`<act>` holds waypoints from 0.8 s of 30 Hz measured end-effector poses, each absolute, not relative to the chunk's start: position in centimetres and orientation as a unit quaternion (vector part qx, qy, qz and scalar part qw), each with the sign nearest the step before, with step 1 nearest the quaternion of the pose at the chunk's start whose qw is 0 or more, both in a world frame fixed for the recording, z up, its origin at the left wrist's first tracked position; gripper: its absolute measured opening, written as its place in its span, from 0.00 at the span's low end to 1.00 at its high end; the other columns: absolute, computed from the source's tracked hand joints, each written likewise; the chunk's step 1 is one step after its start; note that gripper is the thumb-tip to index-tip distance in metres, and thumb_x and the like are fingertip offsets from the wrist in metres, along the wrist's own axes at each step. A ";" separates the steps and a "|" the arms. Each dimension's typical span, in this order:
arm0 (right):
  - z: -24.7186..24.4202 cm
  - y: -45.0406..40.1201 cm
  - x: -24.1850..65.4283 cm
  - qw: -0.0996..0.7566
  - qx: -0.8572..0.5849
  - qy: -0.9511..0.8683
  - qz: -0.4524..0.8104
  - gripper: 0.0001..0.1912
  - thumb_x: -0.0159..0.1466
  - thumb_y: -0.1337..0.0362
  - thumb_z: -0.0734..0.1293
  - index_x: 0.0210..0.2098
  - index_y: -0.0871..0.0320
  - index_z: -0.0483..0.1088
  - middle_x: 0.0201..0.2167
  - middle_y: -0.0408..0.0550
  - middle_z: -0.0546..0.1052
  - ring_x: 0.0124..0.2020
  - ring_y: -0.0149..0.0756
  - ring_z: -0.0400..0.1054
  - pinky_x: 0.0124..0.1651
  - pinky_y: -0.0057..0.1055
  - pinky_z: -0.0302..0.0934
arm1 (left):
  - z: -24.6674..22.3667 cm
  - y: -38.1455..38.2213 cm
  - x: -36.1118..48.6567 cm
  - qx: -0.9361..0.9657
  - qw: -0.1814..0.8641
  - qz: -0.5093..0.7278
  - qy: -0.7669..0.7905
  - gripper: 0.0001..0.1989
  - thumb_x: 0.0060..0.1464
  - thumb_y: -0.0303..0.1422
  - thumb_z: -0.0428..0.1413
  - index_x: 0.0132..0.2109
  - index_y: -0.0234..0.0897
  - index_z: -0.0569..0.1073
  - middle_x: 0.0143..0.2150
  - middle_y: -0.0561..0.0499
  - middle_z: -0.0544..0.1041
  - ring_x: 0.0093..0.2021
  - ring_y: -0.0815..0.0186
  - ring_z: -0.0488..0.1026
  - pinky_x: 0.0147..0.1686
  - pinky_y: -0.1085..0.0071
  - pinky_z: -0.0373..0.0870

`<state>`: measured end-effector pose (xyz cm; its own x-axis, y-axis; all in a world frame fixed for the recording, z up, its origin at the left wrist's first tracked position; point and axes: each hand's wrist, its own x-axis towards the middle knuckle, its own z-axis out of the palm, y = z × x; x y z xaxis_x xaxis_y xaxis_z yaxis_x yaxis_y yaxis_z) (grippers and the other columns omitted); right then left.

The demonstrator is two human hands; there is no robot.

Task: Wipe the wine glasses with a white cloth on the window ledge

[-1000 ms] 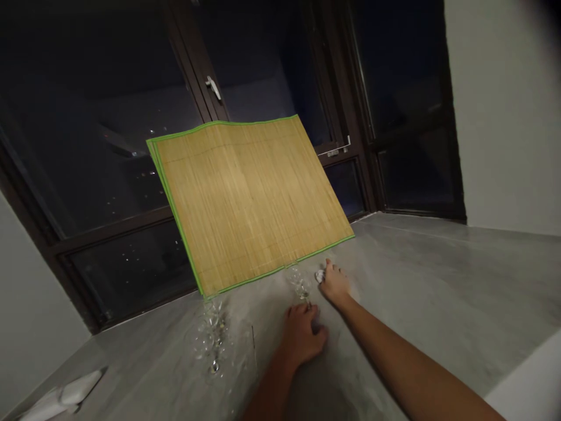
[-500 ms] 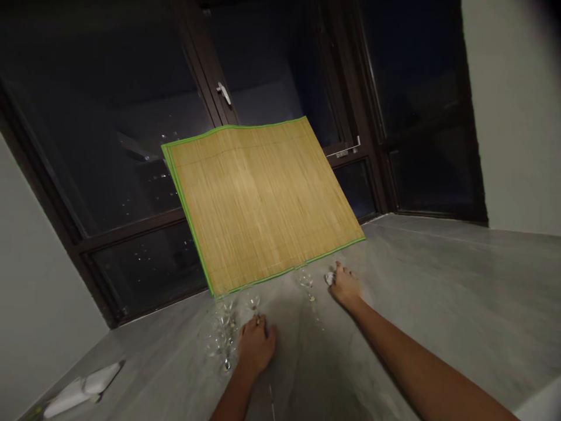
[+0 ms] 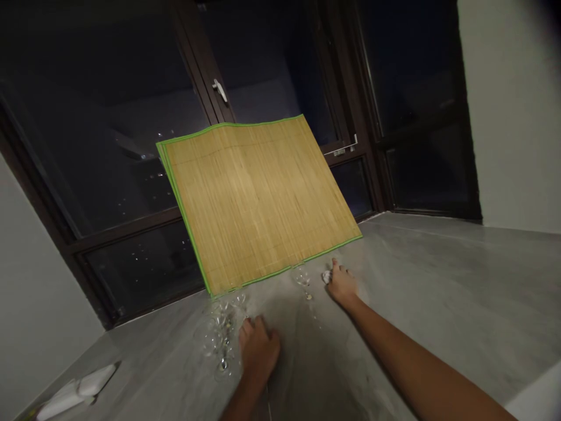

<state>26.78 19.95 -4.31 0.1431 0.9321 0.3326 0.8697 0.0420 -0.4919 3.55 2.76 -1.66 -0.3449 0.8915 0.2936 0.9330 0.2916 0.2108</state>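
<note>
Several clear stemmed glasses (image 3: 223, 336) are grouped on the grey stone surface (image 3: 421, 292) at the lower left of centre. Just right of them is my left hand (image 3: 258, 348), its fingers curled near the stem of one glass; whether they pinch it is hard to make out. Another stemmed glass (image 3: 302, 280) stands apart, by the lower edge of a bamboo mat (image 3: 267, 199) with green trim. Right of that glass, my right hand (image 3: 343, 285) is closed on a small crumpled white thing (image 3: 326, 276), perhaps cloth or paper.
Behind the mat are dark window panes in brown frames (image 3: 359, 111) with a white handle (image 3: 220, 90). A white wrapped bundle (image 3: 79, 390) lies at the lower left. Pale walls (image 3: 512, 117) stand at both sides.
The glass in front of my left hand has shifted left, closer to the group. My left hand has turned and moved slightly down. My right hand keeps its hold.
</note>
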 end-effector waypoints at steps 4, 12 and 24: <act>-4.3 19.9 26.8 0.310 -0.690 -0.652 0.046 0.37 0.60 0.70 0.61 0.67 0.66 0.47 0.53 0.63 0.70 0.53 0.51 0.64 0.51 0.39 0.56 | -1.1 4.4 6.9 -0.703 0.002 -0.232 -0.672 0.22 0.52 0.34 0.51 0.54 0.39 0.72 0.63 0.43 0.64 0.64 0.57 0.59 0.64 0.63 0.52; -4.2 20.0 26.8 0.309 -0.696 -0.647 0.053 0.36 0.61 0.70 0.61 0.67 0.65 0.48 0.53 0.62 0.70 0.54 0.50 0.64 0.51 0.37 0.56 | -1.1 9.7 11.5 -0.751 -0.100 -0.163 -0.632 0.33 0.52 0.43 0.53 0.65 0.40 0.64 0.70 0.44 0.56 0.69 0.50 0.51 0.67 0.54 0.44; -3.9 19.6 26.8 0.315 -0.688 -0.651 0.056 0.35 0.61 0.70 0.61 0.66 0.67 0.49 0.53 0.63 0.71 0.53 0.52 0.64 0.51 0.38 0.55 | -1.6 3.8 8.7 -0.734 -0.017 -0.162 -0.659 0.27 0.55 0.43 0.49 0.59 0.37 0.71 0.60 0.40 0.69 0.60 0.51 0.63 0.61 0.58 0.56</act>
<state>26.76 19.58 -3.91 0.1462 0.9316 0.3327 0.8604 0.0462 -0.5075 8.66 3.85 -1.58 0.0794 0.9730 0.2168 0.9622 -0.1317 0.2385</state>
